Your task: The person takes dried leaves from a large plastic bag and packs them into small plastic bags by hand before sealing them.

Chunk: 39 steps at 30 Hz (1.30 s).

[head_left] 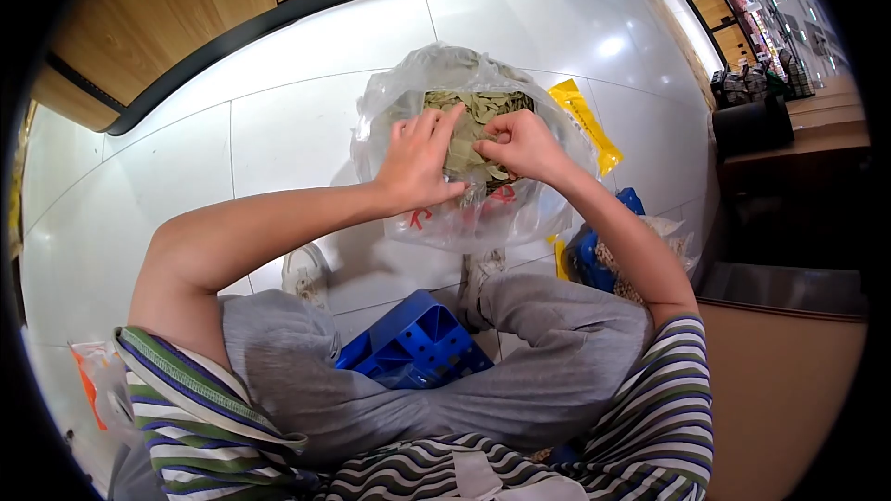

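A large clear plastic bag [390, 88] with red print stands on the floor in front of me, its mouth spread wide. Dried greenish-brown bay leaves [481, 109] fill it. My left hand [419, 160] lies over the bag's left side with fingers stretched apart, their tips at the leaves and the thumb near the front rim. From the right, my right hand [526, 147] reaches in, thumb and forefinger pinched together on a bay leaf at the top of the heap. The other fingers of that hand are curled in.
A blue plastic crate [418, 339] sits between my legs. Yellow packaging [589, 125] lies right of the bag, and a clear bag of small pale pieces [664, 232] beside my right forearm. Wooden cabinets [176, 19] stand at the upper left, cardboard [780, 380] at the right.
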{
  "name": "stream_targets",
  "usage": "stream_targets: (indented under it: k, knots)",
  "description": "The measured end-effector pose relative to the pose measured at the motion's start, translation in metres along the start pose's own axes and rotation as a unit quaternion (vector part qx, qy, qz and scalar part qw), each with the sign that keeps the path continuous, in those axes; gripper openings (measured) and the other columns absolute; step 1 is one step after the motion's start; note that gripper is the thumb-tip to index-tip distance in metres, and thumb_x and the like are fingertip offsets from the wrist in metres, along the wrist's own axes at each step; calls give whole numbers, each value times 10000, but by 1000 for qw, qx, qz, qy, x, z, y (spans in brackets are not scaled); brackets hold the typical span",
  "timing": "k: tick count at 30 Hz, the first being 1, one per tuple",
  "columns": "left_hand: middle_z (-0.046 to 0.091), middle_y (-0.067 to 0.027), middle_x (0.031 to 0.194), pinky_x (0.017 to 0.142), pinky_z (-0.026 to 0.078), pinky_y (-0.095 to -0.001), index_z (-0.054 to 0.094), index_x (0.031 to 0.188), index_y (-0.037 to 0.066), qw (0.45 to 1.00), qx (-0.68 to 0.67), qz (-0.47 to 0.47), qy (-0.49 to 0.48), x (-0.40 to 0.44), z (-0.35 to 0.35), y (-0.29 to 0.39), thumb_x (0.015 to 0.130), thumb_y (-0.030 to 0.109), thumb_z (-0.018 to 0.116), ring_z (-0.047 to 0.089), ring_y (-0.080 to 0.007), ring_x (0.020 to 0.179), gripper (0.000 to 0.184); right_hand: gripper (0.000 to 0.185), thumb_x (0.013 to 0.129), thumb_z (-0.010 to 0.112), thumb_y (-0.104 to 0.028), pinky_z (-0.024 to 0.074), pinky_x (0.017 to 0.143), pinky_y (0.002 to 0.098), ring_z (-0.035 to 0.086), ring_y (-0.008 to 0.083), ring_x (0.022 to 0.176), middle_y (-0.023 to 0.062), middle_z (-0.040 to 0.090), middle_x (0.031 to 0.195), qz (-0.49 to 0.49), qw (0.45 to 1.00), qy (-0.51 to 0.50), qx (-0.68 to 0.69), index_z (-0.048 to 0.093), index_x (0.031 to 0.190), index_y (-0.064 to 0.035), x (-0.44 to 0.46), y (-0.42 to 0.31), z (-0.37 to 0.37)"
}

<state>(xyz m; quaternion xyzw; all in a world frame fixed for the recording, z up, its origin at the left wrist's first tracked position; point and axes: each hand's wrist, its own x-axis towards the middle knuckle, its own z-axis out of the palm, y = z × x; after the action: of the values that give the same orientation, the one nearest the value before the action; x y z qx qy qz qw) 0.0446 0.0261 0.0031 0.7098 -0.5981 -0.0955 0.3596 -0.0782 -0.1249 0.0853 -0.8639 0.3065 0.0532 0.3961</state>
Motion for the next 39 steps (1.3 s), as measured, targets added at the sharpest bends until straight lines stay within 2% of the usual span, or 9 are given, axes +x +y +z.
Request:
stream_targets:
  k: [11,14,15,18,19,24,30,34,39]
  knots:
    - [483,-151,1170,997,336,-457,332,1478,30,999,-23,26,5,-4,0,-4,660,329,814,480,-321,1166,996,189,845,722,-195,458,506,289,581,119,535,93,683,698,16,992,-38,116,750,883,-12,6,9,0]
    - [486,-152,1163,992,340,-456,332,1476,28,999,-25,36,29,1,-3,-6,667,337,807,487,-324,1157,988,138,820,747,-142,434,578,258,548,81,652,24,644,753,-113,993,12,-7,748,892,-24,7,18,-6]
    - [487,-152,1160,991,341,-456,332,1475,27,998,-23,45,39,2,-4,-4,668,340,806,489,-324,1154,986,134,776,760,-113,463,696,283,567,123,789,50,639,912,-105,994,-10,-28,751,885,-36,7,19,-5]
    - [489,-168,1202,975,360,-461,302,1497,36,998,-27,63,2,5,-5,2,667,322,816,483,-340,1163,1017,144,744,765,-151,499,796,340,626,246,915,134,658,999,-161,986,29,-20,760,846,-49,9,33,16]
    - [489,-170,1205,972,360,-461,303,1497,37,997,-28,70,0,5,-4,4,667,329,813,484,-342,1163,1017,148,743,761,-153,494,875,343,623,297,1026,182,631,1173,-154,987,25,-32,759,843,-44,7,32,18]
    - [490,-172,1216,969,353,-474,309,1493,42,998,-24,65,5,0,-6,2,651,343,806,481,-349,1174,1023,159,776,724,-144,517,873,342,651,276,1075,227,592,1313,-102,994,-48,-5,751,859,-10,11,22,7]
    - [491,-153,1180,955,350,-455,338,1467,52,994,-34,99,38,0,-5,5,647,319,802,491,-324,1130,979,127,813,702,-92,506,787,340,656,216,893,143,689,1026,-160,985,-58,-5,717,843,31,9,19,22]
    - [491,-149,1172,956,346,-450,340,1460,39,996,-48,68,26,-7,-6,4,642,311,800,487,-312,1129,977,178,826,711,-115,494,903,349,658,237,1029,170,695,1113,-96,993,-70,-11,728,900,45,2,-2,19]
    - [492,-151,1192,972,343,-461,330,1466,31,996,-62,59,28,-10,-17,2,645,301,787,483,-318,1152,978,204,821,719,-127,489,927,351,651,243,1072,200,689,1150,-171,985,-16,23,745,938,39,13,7,16]
